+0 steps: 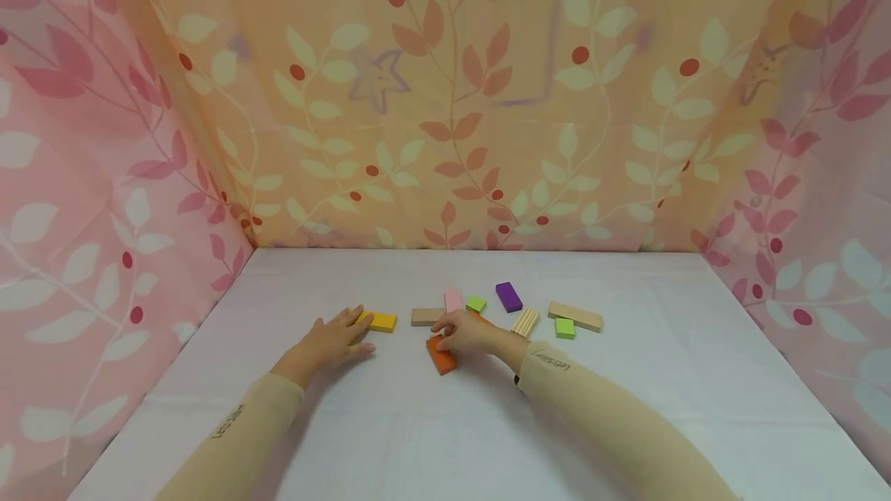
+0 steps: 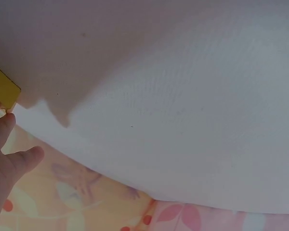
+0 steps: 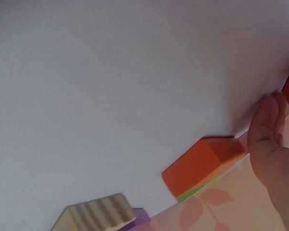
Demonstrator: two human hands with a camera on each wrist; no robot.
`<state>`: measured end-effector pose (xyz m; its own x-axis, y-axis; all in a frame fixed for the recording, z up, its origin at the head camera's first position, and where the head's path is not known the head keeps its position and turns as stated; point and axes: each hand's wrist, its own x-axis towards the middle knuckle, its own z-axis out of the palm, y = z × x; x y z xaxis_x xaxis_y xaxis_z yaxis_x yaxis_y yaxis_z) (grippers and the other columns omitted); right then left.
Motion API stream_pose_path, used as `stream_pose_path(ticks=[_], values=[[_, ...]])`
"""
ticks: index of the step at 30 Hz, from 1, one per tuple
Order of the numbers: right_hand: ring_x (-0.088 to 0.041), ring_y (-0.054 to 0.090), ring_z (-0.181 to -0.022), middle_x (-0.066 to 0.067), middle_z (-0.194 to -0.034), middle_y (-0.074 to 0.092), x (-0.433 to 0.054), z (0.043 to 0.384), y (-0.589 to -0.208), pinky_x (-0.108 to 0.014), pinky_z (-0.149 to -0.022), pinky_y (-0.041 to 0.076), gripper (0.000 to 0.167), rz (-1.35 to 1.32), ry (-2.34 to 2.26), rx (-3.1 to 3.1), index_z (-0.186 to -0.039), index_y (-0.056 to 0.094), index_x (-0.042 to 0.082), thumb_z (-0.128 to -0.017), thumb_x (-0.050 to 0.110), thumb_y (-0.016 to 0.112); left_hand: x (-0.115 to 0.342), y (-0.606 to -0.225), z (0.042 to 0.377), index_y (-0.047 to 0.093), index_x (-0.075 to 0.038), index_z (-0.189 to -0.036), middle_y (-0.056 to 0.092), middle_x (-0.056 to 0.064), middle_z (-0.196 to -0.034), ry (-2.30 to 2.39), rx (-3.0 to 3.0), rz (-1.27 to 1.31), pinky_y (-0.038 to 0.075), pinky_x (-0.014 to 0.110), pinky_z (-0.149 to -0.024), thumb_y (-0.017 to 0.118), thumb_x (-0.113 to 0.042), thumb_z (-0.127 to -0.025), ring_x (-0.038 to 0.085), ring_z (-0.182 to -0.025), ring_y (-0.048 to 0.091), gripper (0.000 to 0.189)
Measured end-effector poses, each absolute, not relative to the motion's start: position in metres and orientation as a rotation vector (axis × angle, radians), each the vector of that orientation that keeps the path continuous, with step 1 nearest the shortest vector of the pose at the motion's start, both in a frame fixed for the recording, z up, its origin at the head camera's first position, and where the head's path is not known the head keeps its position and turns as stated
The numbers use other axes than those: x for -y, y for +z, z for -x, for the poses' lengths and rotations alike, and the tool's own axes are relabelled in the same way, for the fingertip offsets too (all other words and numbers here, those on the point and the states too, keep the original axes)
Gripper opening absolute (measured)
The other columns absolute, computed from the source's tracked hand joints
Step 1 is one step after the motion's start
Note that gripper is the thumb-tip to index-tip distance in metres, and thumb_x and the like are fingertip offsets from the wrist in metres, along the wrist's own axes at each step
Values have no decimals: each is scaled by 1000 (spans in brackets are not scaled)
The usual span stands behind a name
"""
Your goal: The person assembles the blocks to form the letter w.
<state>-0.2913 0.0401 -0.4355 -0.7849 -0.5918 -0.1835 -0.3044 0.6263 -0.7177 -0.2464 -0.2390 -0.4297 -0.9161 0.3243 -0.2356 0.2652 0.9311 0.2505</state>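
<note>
My left hand lies palm down at the left, its fingers stretched over the near end of a yellow block. In the left wrist view, fingertips touch the edge of that yellow block, with the thumb held apart. My right hand pinches the upper end of an orange block on the table. The right wrist view has its thumb and finger close together at the block's edge. A second orange block lies beside that hand, mostly hidden beneath it in the head view.
Behind the right hand are a plain wooden block, a pink block, a green block and a purple block. To its right lie a ridged block, a long wooden block and another green block. Patterned cloth walls border the table.
</note>
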Motion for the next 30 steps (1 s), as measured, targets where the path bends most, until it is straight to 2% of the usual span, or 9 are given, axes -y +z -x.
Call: stream_pose_path(ticks=[4,10,17,21,30], values=[[-18,54,-82,-5,-89,60,-44,293,-436,-30,-73,47,25,658,-964,-2459,-109,70,7,-85,9,75,236,-428,249,39,-4,-148,27,23,-154,270,-2845,-435,14,72,-104,53,-45,-98,43,-141,23,66],[-16,51,-79,-3,-85,58,-45,296,-436,-24,-68,43,23,665,-984,-2466,-106,70,7,-84,9,77,229,-427,260,53,-2,-138,44,24,-143,200,-2931,-468,25,71,-100,61,-34,-96,45,-130,41,53],[-15,50,-77,-2,-83,57,-43,297,-437,-23,-66,42,23,640,-986,-2448,-106,70,6,-84,9,76,229,-429,272,63,-5,-127,61,19,-124,110,-2984,-494,44,57,-90,69,-24,-91,40,-110,57,42],[-15,50,-78,-2,-84,56,-42,296,-437,-23,-65,41,23,627,-978,-2457,-106,70,7,-85,9,76,229,-430,276,63,-8,-126,62,16,-117,80,-3005,-513,48,52,-83,73,-21,-87,37,-102,59,42],[-15,49,-78,-2,-83,56,-41,296,-435,-23,-66,40,22,638,-945,-2475,-104,69,8,-84,10,77,230,-437,286,65,-14,-125,61,11,-114,50,-3008,-518,47,51,-83,72,-20,-88,34,-100,58,38]])
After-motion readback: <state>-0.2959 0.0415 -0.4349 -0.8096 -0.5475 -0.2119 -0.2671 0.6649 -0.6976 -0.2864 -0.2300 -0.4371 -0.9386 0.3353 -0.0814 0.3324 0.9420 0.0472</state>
